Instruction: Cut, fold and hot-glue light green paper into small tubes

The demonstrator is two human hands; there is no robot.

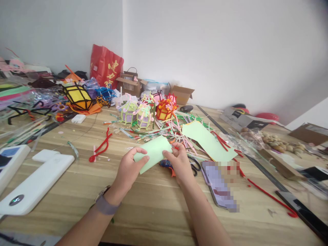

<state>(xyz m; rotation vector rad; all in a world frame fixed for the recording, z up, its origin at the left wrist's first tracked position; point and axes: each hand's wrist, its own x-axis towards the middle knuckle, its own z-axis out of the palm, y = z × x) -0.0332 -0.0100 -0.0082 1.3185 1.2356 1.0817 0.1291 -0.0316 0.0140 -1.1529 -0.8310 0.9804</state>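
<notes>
A pale green sheet of paper is raised above the table between my two hands. My left hand pinches its left edge, thumb on the near face. At the right edge my right hand grips the same sheet, thumb in front and fingers partly behind it. Beyond my right hand lies a larger green sheet, flat on the table. Black scissor handles show just beside my right wrist. Below the paper a dark blue item with an orange part is partly covered by my right hand.
Small pipe-cleaner lanterns stand at the back among scattered strips. A phone lies right of my forearm, partly pixelated. Red pipe cleaners and a white power bank are to the left. Cardboard boxes line the wall.
</notes>
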